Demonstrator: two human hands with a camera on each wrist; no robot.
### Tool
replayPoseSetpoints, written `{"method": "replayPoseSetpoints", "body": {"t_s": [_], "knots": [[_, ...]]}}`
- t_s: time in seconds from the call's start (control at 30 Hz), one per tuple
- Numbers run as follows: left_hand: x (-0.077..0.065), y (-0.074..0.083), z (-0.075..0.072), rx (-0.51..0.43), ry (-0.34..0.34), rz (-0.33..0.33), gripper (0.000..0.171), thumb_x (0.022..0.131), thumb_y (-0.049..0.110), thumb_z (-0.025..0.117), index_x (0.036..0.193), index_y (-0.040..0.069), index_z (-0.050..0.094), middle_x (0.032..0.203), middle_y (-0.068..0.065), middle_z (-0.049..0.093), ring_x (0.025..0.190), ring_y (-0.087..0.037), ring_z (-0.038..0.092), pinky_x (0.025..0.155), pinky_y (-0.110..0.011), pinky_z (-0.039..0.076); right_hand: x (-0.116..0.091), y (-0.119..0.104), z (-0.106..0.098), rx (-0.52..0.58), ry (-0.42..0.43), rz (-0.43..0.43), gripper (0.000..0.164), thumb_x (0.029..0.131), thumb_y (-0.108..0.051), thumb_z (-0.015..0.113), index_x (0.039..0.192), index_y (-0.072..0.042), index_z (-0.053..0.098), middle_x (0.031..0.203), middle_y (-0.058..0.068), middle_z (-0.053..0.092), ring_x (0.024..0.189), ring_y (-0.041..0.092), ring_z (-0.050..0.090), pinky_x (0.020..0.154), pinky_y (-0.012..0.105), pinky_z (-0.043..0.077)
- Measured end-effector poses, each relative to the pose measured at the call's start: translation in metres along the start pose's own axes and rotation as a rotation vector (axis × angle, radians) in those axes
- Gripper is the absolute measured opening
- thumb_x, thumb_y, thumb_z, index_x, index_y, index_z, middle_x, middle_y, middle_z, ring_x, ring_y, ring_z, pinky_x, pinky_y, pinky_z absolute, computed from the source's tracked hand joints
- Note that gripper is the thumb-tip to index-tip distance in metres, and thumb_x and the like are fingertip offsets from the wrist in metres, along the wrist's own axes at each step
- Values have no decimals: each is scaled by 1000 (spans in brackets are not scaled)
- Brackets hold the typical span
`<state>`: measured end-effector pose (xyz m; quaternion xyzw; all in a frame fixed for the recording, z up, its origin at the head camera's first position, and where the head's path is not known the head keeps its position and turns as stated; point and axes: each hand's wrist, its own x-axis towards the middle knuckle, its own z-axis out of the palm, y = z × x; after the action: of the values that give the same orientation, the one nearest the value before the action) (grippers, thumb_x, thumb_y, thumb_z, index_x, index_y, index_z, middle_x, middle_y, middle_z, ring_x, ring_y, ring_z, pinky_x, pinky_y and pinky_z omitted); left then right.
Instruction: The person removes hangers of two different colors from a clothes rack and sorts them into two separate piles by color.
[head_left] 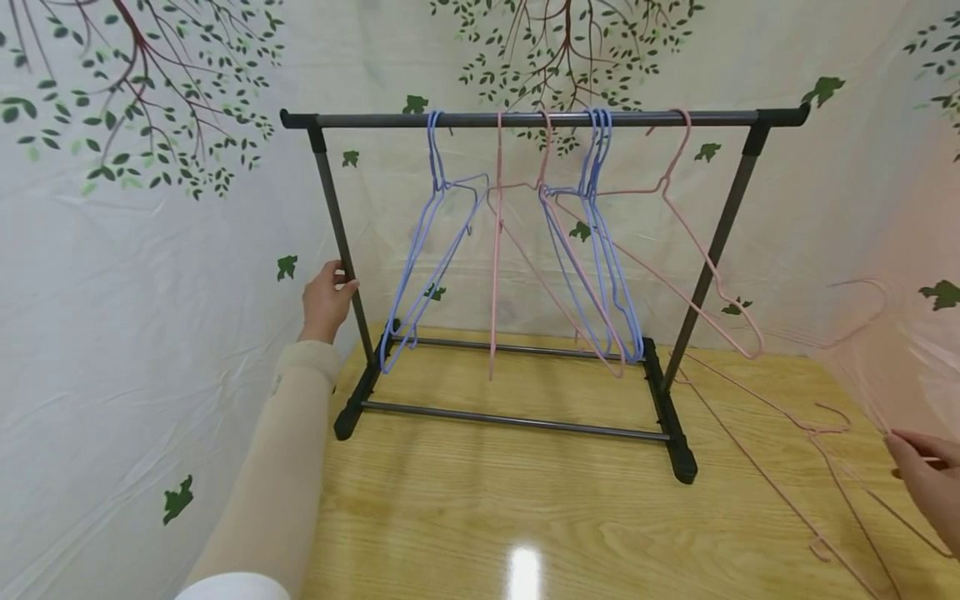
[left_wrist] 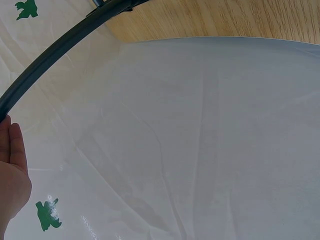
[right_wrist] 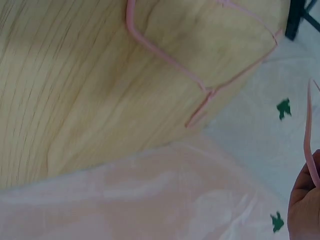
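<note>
My left hand [head_left: 327,304] holds the left upright of a black clothes rack [head_left: 335,212], thumb in front and fingers behind the post. In the left wrist view only part of that hand [left_wrist: 12,172] shows, at the left edge beside the dark post. At the far right, my right hand [head_left: 926,471] pinches a pink clothes hanger [right_wrist: 308,125], which looks blurred and faint in the head view. Blue hangers [head_left: 408,275] and pink hangers [head_left: 494,292] hang from the rack's top bar [head_left: 360,121].
More pink hangers [head_left: 828,462] lie on the wooden tabletop [head_left: 420,508], right of the rack and close to my right hand. A white sheet [head_left: 112,333] printed with leaves and branches stands behind the rack and along the left side.
</note>
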<state>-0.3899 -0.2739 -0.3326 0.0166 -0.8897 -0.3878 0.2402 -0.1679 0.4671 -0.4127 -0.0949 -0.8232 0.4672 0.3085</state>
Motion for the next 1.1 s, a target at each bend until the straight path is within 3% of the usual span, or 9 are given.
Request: {"method": "replayPoseSetpoints", "body": {"t_s": [0.07, 0.13, 0.23, 0.3, 0.47, 0.63, 0.9, 0.97, 1.1], "knots": [[0, 0, 0, -3, 1, -1, 41, 102, 17, 57, 138, 1, 49, 126, -24, 63, 120, -42, 55, 103, -52, 40, -2, -1, 4, -91, -73, 42, 37, 99, -14, 57, 85, -48, 62, 70, -37, 53, 52, -9, 52, 46, 13, 40], [0, -1, -1, -1, 4, -2, 40, 102, 17, 58, 138, 1, 49, 126, -24, 63, 119, -42, 55, 102, -52, 40, -2, 1, 7, -187, -167, 98, 19, 101, -25, 54, 101, -30, 73, 71, -32, 54, 55, -6, 53, 49, 16, 43], [0, -1, -1, 3, 4, -4, 40, 102, 18, 58, 138, 1, 49, 126, -24, 63, 119, -42, 55, 102, -53, 40, -3, 8, 15, -307, -236, 105, 46, 102, -33, 53, 118, 8, 65, 70, -18, 64, 54, -1, 57, 49, 20, 48], [0, -1, -1, 3, 3, -7, 40, 102, 18, 57, 138, 1, 49, 126, -24, 63, 119, -42, 55, 102, -53, 40, -4, 16, 20, -326, -268, 98, 56, 102, -33, 52, 122, 19, 55, 72, -1, 70, 55, 0, 60, 49, 21, 51], [0, -2, -1, -1, -6, -13, 41, 102, 19, 57, 139, 3, 49, 127, -23, 63, 120, -41, 55, 102, -52, 41, -3, 34, 25, -331, -294, 167, 57, 104, -31, 47, 123, 23, 51, 90, 28, 71, 56, 5, 64, 52, 26, 55], [-1, -2, -1, -3, -10, -18, 41, 103, 20, 56, 139, 3, 48, 128, -23, 62, 120, -41, 54, 102, -52, 40, -2, 41, 26, -376, -300, 248, 58, 104, -31, 45, 126, 22, 50, 91, 28, 70, 55, 8, 65, 52, 29, 55], [-2, -1, -1, -13, -7, -15, 41, 102, 19, 57, 139, 3, 49, 128, -23, 62, 120, -41, 55, 101, -52, 42, -1, 51, 24, -474, -369, 209, 55, 105, -29, 44, 120, 23, 52, 77, 16, 72, 57, 15, 67, 52, 30, 53], [-2, 0, -1, -12, -7, -14, 41, 102, 18, 57, 139, 2, 49, 128, -23, 62, 120, -41, 55, 101, -52, 42, 0, 55, 23, -515, -393, 198, 55, 105, -31, 44, 121, 22, 53, 80, 20, 72, 64, 25, 69, 59, 38, 54], [-1, 0, 0, -6, -2, -14, 41, 102, 19, 57, 139, 3, 49, 128, -23, 63, 120, -41, 55, 102, -52, 41, 4, 60, 20, -609, -437, 174, 61, 105, -37, 41, 126, 19, 47, 113, 39, 59, 94, 56, 59, 75, 58, 46]]}}
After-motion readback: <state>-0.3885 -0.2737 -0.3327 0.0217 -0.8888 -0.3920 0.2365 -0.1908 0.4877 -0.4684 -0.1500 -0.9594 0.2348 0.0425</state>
